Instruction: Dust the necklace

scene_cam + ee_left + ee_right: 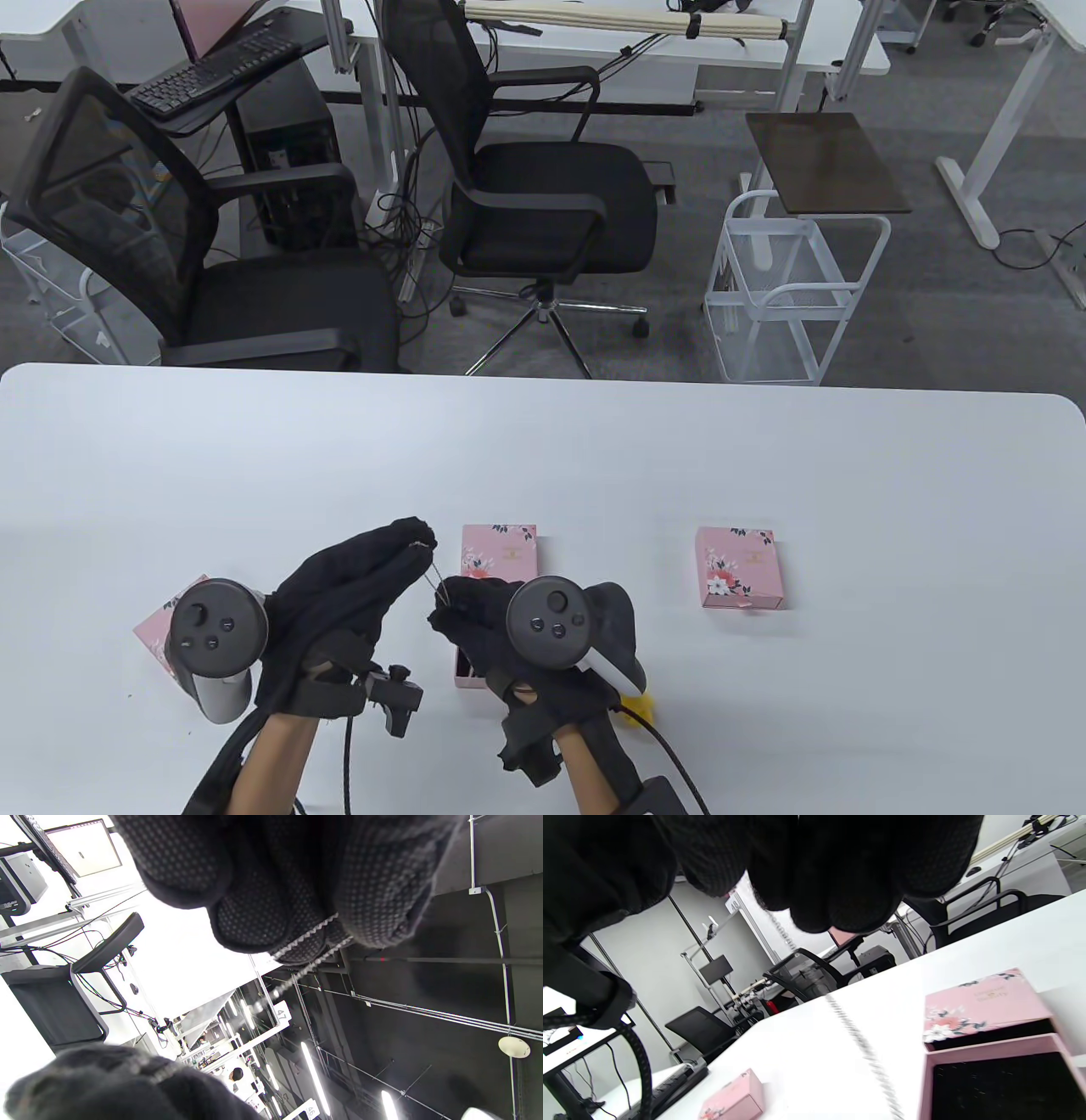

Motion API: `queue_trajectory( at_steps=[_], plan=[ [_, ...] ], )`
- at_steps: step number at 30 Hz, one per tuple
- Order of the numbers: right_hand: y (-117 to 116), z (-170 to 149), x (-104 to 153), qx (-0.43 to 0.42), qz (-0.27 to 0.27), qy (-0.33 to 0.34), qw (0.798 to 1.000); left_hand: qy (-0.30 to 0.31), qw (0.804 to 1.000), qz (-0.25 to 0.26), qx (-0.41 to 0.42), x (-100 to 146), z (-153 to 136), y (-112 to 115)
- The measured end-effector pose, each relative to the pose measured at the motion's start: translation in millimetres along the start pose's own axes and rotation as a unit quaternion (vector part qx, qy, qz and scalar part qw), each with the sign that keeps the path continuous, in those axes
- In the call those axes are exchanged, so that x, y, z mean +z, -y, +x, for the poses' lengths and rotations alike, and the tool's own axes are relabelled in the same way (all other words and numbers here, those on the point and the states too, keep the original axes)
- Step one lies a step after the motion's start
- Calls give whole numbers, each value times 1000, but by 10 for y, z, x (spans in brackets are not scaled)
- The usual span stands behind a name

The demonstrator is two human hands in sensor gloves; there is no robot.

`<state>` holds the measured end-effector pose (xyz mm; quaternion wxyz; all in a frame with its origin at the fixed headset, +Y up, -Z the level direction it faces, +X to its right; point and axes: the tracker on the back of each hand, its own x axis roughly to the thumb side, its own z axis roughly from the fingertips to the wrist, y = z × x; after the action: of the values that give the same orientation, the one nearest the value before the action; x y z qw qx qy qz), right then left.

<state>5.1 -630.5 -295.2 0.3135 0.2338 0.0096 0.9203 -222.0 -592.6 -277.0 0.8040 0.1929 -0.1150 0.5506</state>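
While both gloved hands hover above the white table (764,475), the left hand (356,577) pinches the necklace (431,577) at its fingertips and the right hand (475,611) pinches the chain's lower end, so it runs taut diagonally between them, over an open pink box (1001,1069).
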Motion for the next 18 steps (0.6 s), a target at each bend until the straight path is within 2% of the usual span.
queue_trajectory(
  at_steps=[3,9,13,15,18],
  plan=[
    [60,-96,86,30,-6,-31,999,-1,1000,-16,5,-17,-11,15],
    [136,-608,269,129,-10,-126,984,-6,999,-35,0,-5,1,13],
    [21,-918,344,185,52,-181,965,-2,999,-41,-1,4,27,3],
    [-80,-1061,373,218,112,-213,946,-5,998,-55,-2,7,30,13],
    [-268,-1242,402,249,163,-247,922,-4,998,-61,4,7,28,48]
  ],
)
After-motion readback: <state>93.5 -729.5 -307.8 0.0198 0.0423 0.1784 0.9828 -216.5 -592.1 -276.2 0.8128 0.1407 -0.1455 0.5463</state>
